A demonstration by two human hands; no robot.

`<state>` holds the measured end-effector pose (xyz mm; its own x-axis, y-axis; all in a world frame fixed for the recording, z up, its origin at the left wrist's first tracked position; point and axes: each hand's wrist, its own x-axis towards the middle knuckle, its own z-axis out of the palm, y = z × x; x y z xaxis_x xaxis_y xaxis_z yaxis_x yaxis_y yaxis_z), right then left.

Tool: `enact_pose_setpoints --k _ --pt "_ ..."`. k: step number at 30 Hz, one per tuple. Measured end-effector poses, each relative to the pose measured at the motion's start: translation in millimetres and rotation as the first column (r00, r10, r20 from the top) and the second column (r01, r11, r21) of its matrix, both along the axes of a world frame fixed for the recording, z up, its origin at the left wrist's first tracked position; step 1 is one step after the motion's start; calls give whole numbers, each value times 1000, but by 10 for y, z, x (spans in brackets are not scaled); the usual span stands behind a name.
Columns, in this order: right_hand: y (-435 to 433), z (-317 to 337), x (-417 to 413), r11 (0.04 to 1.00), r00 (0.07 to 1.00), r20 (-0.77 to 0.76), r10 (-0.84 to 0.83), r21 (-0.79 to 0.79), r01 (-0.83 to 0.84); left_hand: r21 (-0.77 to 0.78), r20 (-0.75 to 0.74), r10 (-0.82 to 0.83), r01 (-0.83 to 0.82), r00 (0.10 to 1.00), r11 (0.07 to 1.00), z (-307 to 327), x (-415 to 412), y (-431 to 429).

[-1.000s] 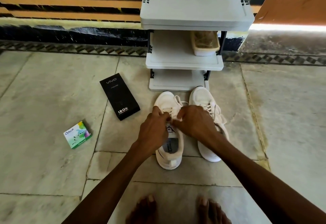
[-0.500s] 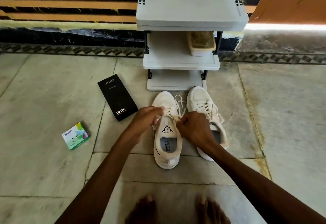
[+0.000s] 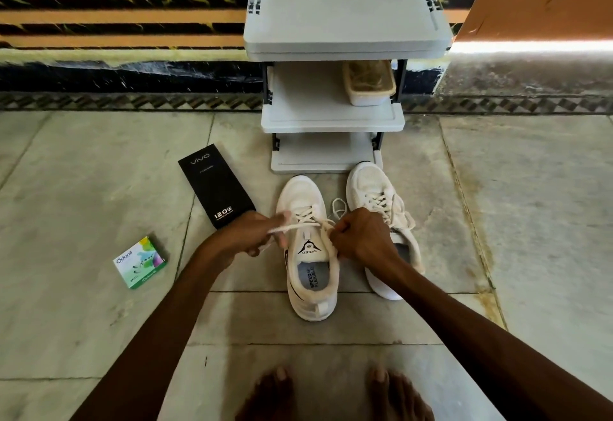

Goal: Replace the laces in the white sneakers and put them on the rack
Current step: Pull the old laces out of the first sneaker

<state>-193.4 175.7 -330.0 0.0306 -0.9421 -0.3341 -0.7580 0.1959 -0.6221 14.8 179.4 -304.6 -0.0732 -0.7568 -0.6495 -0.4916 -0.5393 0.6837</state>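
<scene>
Both arms reach down to the left sneaker (image 3: 310, 254) on the floor, in front of the rack (image 3: 331, 115). The left hand (image 3: 247, 235) pinches one lace end (image 3: 285, 227), pulled out sideways. The right hand (image 3: 363, 238) is closed tight on the other end.

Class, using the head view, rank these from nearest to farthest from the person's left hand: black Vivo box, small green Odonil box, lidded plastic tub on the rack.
1. Black Vivo box, just beyond the left hand.
2. Small green Odonil box, on the floor to its left.
3. Lidded plastic tub, on the rack's middle shelf, far right.
</scene>
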Motion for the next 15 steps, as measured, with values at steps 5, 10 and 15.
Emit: enact_pose_setpoints --k 5,10,15 --pt "3 -18 3 1000 1000 17 -11 28 10 -138 -687 313 -541 656 830 190 -69 -94" --pt "19 19 6 1000 1000 11 -18 17 18 -96 -732 322 -558 601 824 241 87 -147" --pt "28 22 3 1000 1000 0 -18 9 18 -293 379 -93 214 921 932 45 -209 22"
